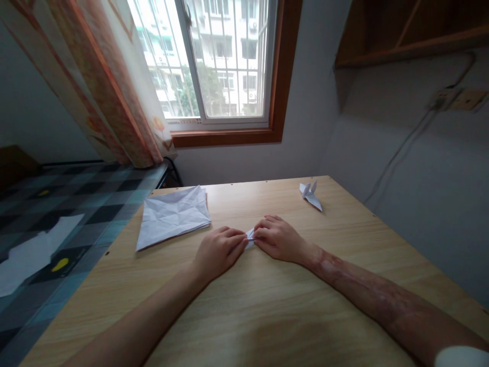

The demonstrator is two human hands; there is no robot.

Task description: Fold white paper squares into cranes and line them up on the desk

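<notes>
The paper [250, 238] lay on the table [244, 316], near the middle of its width, held between the two hands. The left hand [221, 250] pinched its left side between thumb and fingers; the right hand [278, 238] did the same at the right, its knuckles arched and the fingertips close to those of the left. Only a small white patch showed in the gap, with a thin edge or crease running roughly left to right across it. Fingers covered both ends, so which way it pointed could not be told; as far as it showed, its long axis seemed to run from hand to hand, across the person's front. Beyond the left hand, and apart from it, a creased stack [175, 214] lay flat near the left edge, one corner pointing toward the person. Past the right hand, near the far right corner, stood a folded figure [311, 195], two tips upright and a flat point aimed nearward and right.
</notes>
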